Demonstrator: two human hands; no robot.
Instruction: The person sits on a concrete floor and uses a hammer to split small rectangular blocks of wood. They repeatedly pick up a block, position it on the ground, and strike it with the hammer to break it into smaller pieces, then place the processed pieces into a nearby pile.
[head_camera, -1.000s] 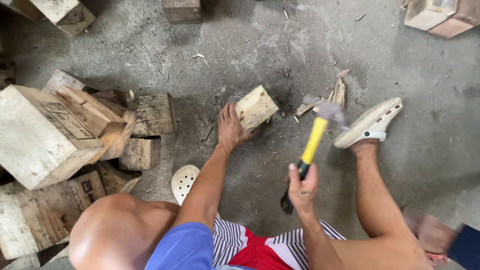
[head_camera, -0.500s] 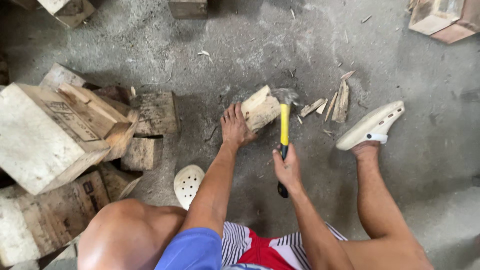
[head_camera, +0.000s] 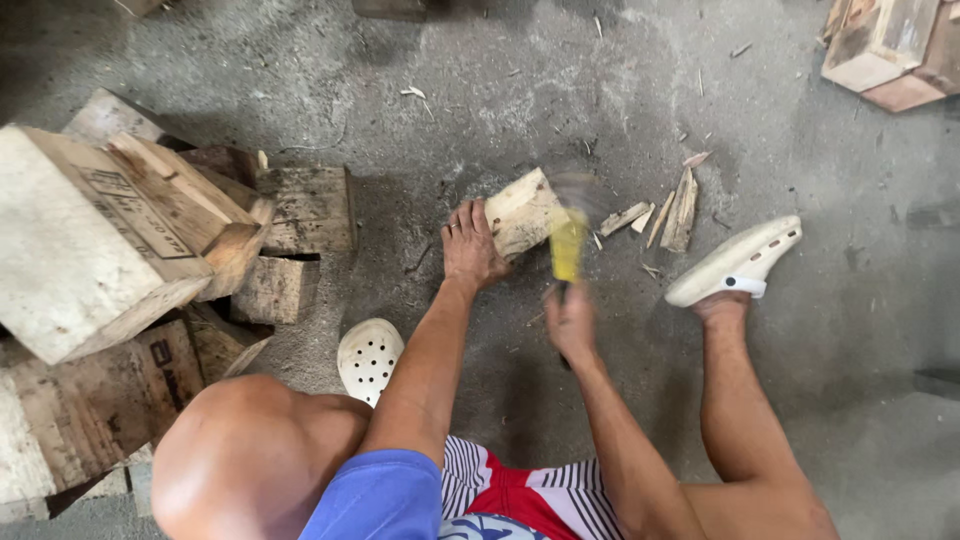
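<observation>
Wooden blocks (head_camera: 130, 250) are lying heaped at the person's left on the grey concrete floor (head_camera: 850, 400), the largest pale one bearing a dark rectangular printed stamp on its slanted face. A smaller wood chunk (head_camera: 522, 212) is sitting on the floor ahead, the left hand (head_camera: 470, 248) pressing flat against its near edge, fingers spread. The right hand (head_camera: 570, 322) is clamping a yellow-handled hammer (head_camera: 568, 245), blurred just beside the chunk. Thin splinters (head_camera: 672, 212) are lying near a white clog (head_camera: 738, 262).

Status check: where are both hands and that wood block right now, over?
Left hand steadying pale rough wood block on the concrete floor. Right hand gripping yellow-handled hammer, head blurred at the block. Thin wood splinters lying beside it.
</observation>
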